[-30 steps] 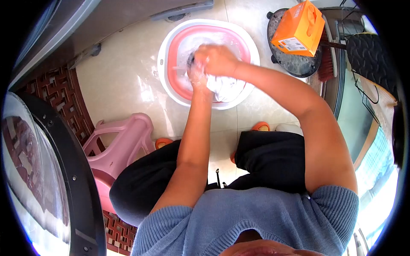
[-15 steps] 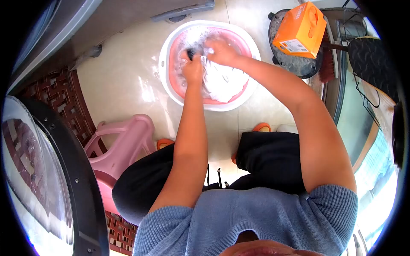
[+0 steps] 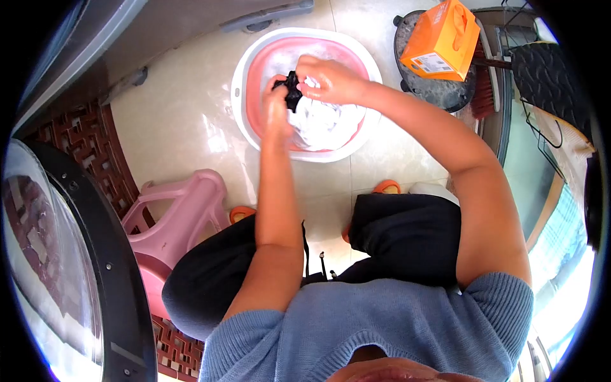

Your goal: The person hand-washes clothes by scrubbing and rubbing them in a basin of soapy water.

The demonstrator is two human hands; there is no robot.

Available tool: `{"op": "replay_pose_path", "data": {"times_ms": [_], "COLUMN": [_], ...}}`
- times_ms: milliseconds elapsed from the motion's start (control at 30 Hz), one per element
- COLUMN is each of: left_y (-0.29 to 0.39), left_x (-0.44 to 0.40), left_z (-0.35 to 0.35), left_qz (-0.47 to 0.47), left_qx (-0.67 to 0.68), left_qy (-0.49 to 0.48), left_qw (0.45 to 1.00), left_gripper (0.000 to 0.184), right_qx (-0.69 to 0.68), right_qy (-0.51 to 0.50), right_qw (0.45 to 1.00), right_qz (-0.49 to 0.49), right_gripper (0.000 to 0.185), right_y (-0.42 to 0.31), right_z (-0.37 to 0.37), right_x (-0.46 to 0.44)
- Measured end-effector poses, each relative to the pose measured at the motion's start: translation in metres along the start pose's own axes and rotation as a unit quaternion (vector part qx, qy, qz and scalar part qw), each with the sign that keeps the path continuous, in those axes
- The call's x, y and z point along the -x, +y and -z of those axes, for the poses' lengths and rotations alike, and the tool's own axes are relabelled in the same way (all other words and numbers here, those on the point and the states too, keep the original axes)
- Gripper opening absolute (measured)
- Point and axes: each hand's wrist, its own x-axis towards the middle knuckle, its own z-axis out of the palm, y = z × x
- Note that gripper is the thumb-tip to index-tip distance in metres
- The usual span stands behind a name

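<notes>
Over a pink basin with a white rim (image 3: 239, 95), my left hand (image 3: 276, 100) is closed on the left side of a bunched black cloth (image 3: 292, 91). On its other side, my right hand (image 3: 323, 79) has its fingers curled round the edge of the same dark cloth. A wet white cloth (image 3: 328, 124) lies bunched in the basin, below my right hand. Suds and cloudy water (image 3: 280, 58) show near the basin's far side.
A pink plastic stool (image 3: 181, 210) stands at the left, beside a round glass door with a black frame (image 3: 105, 274). At the upper right, an orange box (image 3: 442, 41) rests on a round wheeled stand (image 3: 439, 95), near a red-bristled brush (image 3: 485, 95).
Half a second ago the black item was mostly hidden at my left hand; now it shows raised and bunched between both hands. My right hand has moved slightly left and down toward it.
</notes>
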Motion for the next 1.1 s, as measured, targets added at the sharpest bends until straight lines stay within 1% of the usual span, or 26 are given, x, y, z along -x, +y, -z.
{"op": "replay_pose_path", "data": {"times_ms": [33, 67, 100, 133, 167, 200, 267, 300, 367, 400, 433, 467, 500, 567, 600, 667, 700, 733, 767, 800, 833, 867, 933, 1000, 1033, 1100], "left_y": [0.012, 0.029, 0.043, 0.056, 0.065, 0.072, 0.071, 0.076, 0.089, 0.092, 0.094, 0.097, 0.101, 0.107, 0.110, 0.118, 0.122, 0.126, 0.129, 0.130, 0.131, 0.133, 0.132, 0.123, 0.112, 0.097], "left_x": [-0.004, -0.005, -0.002, 0.004, 0.009, 0.016, 0.028, 0.036, 0.050, 0.055, 0.059, 0.061, 0.062, 0.062, 0.068, 0.084, 0.084, 0.082, 0.081, 0.081, 0.081, 0.081, 0.072, 0.056, 0.041, 0.020], "left_z": [0.015, 0.023, 0.023, 0.023, 0.020, 0.016, 0.006, -0.005, -0.028, -0.035, -0.041, -0.045, -0.047, -0.052, -0.057, -0.064, -0.061, -0.058, -0.056, -0.057, -0.058, -0.057, -0.049, -0.038, -0.024, -0.002], "left_qz": [0.006, 0.012, 0.036, 0.060, 0.081, 0.054, -0.082, -0.084, -0.128, -0.129, -0.107, -0.085, -0.085, 0.042, 0.042, -0.030, -0.031, -0.030, -0.029, -0.031, -0.041, -0.051, -0.036, -0.008, -0.010, -0.052], "left_qx": [-0.101, -0.203, -0.298, -0.392, -0.491, -0.591, -0.689, -0.690, -0.718, -0.719, -0.702, -0.684, -0.685, -0.735, -0.735, -0.705, -0.705, -0.617, -0.518, -0.516, -0.440, -0.362, -0.368, -0.413, -0.410, -0.627], "left_qy": [-0.038, -0.076, -0.095, -0.114, -0.116, -0.112, -0.051, -0.052, -0.105, -0.106, -0.127, -0.148, -0.148, -0.058, -0.059, -0.020, -0.016, -0.071, -0.126, -0.127, -0.124, -0.119, -0.114, -0.071, -0.071, -0.055], "left_qw": [0.994, 0.976, 0.949, 0.911, 0.859, 0.797, 0.718, 0.717, 0.676, 0.675, 0.693, 0.709, 0.708, 0.674, 0.674, 0.708, 0.708, 0.783, 0.846, 0.847, 0.888, 0.923, 0.922, 0.908, 0.909, 0.776], "left_gripper": [0.019, 0.017, 0.022, 0.029, 0.052, 0.063, 0.071, 0.071, 0.067, 0.067, 0.060, 0.054, 0.054, 0.041, 0.041, 0.036, 0.036, 0.035, 0.034, 0.034, 0.034, 0.033, 0.031, 0.040, 0.040, 0.049], "right_qx": [-0.073, -0.019, -0.032, -0.045, -0.060, -0.060, -0.099, -0.098, -0.116, -0.133, -0.159, -0.160, -0.216, -0.269, -0.228, -0.186, -0.190, -0.190, -0.188, -0.155, -0.123, -0.123, -0.238, -0.366, -0.350, -0.333], "right_qy": [0.037, 0.061, 0.064, 0.067, 0.052, 0.054, 0.003, -0.022, -0.034, -0.047, -0.063, -0.061, -0.064, -0.066, -0.046, -0.027, -0.129, -0.230, -0.231, -0.223, -0.214, -0.213, -0.180, 0.013, 0.026, 0.036], "right_qw": [0.995, 0.998, 0.997, 0.995, 0.995, 0.995, 0.995, 0.995, 0.993, 0.990, 0.985, 0.985, 0.974, 0.960, 0.972, 0.982, 0.972, 0.953, 0.953, 0.957, 0.958, 0.958, 0.927, 0.875, 0.884, 0.893], "right_qz": [0.054, -0.006, -0.028, -0.050, -0.064, -0.066, -0.001, 0.000, 0.004, 0.008, 0.004, 0.004, -0.019, -0.043, -0.040, -0.035, -0.041, -0.049, -0.049, -0.097, -0.145, -0.145, -0.227, -0.316, -0.310, -0.302], "right_gripper": [0.029, 0.045, 0.049, 0.054, 0.052, 0.052, 0.047, 0.044, 0.044, 0.044, 0.054, 0.054, 0.059, 0.063, 0.070, 0.077, 0.079, 0.080, 0.080, 0.079, 0.078, 0.078, 0.055, 0.044, 0.039, 0.034], "right_y": [0.018, 0.007, 0.010, 0.013, 0.002, -0.006, -0.026, -0.047, -0.070, -0.075, -0.071, -0.068, -0.066, -0.058, -0.051, -0.034, -0.025, -0.017, -0.011, -0.006, -0.003, 0.001, 0.012, 0.009, 0.001, -0.018], "right_z": [-0.002, 0.012, 0.020, 0.027, 0.038, 0.042, 0.048, 0.054, 0.059, 0.060, 0.057, 0.057, 0.059, 0.061, 0.059, 0.050, 0.042, 0.031, 0.012, -0.011, -0.022, -0.021, -0.019, -0.008, 0.007, 0.034], "right_x": [-0.001, 0.002, 0.000, -0.002, -0.004, -0.006, -0.011, -0.013, -0.016, -0.016, -0.017, -0.016, -0.012, -0.004, 0.003, 0.013, 0.017, 0.020, 0.026, 0.035, 0.040, 0.037, 0.027, 0.031, 0.035, 0.035]}}
